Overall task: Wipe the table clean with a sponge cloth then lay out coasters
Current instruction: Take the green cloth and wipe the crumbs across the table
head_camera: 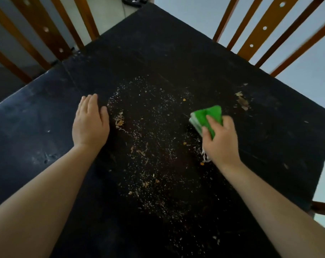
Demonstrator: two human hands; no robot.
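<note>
Right hand [220, 141] grips a green sponge cloth [207, 118] — left hand [91, 121] flat on the crumb-strewn table [158, 58].

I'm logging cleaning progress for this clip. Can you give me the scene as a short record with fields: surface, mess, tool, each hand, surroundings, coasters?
surface: dark table
mess: crumbs and fine specks scattered over the middle, between the hands
tool: green sponge cloth, folded, on the table
right hand: grips the sponge cloth
left hand: flat on the table, fingers straight, holds nothing
surroundings: wooden chair backs at the far left and far right sides
coasters: none in view
</note>
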